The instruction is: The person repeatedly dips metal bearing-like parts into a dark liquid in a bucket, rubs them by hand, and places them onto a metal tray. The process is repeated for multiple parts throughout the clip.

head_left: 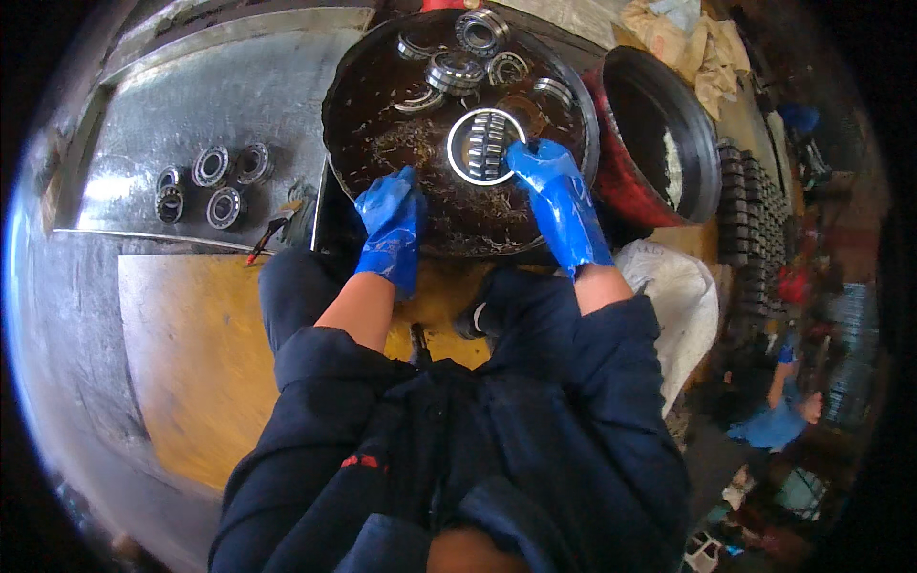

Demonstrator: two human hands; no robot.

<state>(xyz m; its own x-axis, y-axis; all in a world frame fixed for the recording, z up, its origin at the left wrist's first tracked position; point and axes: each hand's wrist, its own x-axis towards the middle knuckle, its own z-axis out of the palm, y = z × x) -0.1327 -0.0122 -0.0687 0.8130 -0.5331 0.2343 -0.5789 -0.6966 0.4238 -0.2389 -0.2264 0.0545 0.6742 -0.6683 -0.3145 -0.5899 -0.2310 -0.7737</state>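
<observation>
My right hand (562,196), in a blue rubber glove, grips the right edge of a roller bearing (487,146). Its shiny outer ring is tilted, with rows of rollers showing across the opening. My left hand (390,222), gloved the same way, is at the near left of a round, dark basin (435,205). Its fingers are curled together; whatever they may hold is hidden. Brown liquid lies in the basin. Toward the far side sit several more bearings, among them a stacked-looking one (455,73) and an upright one (481,32).
To the left, several bearings (211,166) rest on a metal-topped table (124,124), with red-handled pliers (260,245) at its near edge. A red drum (597,105) stands right of the basin. Beyond it are stacked dark metal parts (750,205). A white sack (683,306) lies by my right arm.
</observation>
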